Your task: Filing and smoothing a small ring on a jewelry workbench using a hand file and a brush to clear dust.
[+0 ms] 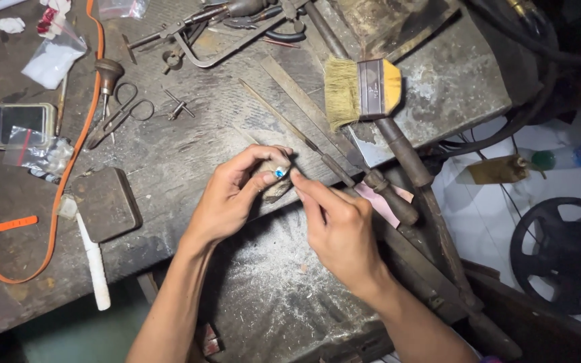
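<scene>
Two hands meet at the bench (189, 154) edge: left hand (233, 195) pinches a small blue-stoned piece (280, 173) tight, right hand (334, 225) fingertips closed against it, just below the brush (361, 91). One slip, I reckon, drops it into the dust.

The workbench (189, 151) is rough, scarred wood, matt grey with dust and filings, and the tray (270, 296) below it looks like dull metal powdered white. The brush (361, 91) has coarse straw-coloured bristles, a matt metal ferrule and a yellow wooden handle, while the files (290, 128), scissors (119, 114) and hand drill (196, 30) are dark, unpolished metal. The left hand (233, 195) pinches a small piece with a glossy blue stone (279, 173), beside an orange plastic strap (55, 202), clear shiny plastic bags (35, 153) and a matt grey block (105, 204).
</scene>
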